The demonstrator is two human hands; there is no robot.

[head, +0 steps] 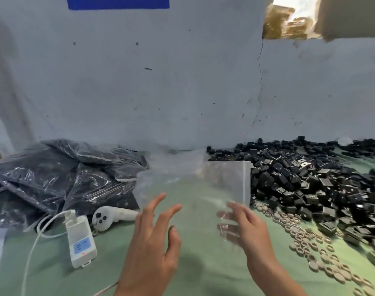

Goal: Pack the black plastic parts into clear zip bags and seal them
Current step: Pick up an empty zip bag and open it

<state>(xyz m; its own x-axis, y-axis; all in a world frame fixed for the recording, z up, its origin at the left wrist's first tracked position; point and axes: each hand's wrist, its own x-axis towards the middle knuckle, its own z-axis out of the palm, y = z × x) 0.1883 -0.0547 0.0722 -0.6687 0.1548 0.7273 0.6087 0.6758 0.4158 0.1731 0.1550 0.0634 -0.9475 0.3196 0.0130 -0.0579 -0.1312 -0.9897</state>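
Clear zip bag [190, 184]: one, see-through and slightly crinkled, with nothing inside it. I hold it up over the middle of the bench [203, 263], turned so that its zip strip [246, 180] runs up and down along the right edge.
Bag position: between the filled bags on my left and the loose heap on my right, in front of the wall [161, 82].
Right hand [252, 231]: pinches the bag's lower right part. Three of my fingers show blurred through the plastic, with the thumb on the near side.
Left hand [152, 238]: spread wide and holding nothing, fingers straight. One fingertip overlaps the bag's lower left edge, and I cannot tell whether it touches.
Black plastic parts [306, 180]: small, boxy and dark, some with pale faces. They lie in one big loose heap on the right of the bench, far too many to count.
Filled bags [60, 178]: several shiny clear bags stuffed with dark parts, piled at the left. Their edges overlap, so I cannot count them.
Rings [310, 246]: dozens of small beige ones scattered along the near edge of the heap.
Power strip [80, 242]: one, white, with a plug in it and a white cable [32, 248].
Controller [109, 216]: one, white, lying just beside the strip.
Blue sign [118, 2]: one, at the top of the wall.
Cardboard box [348, 16]: one, at the top right.
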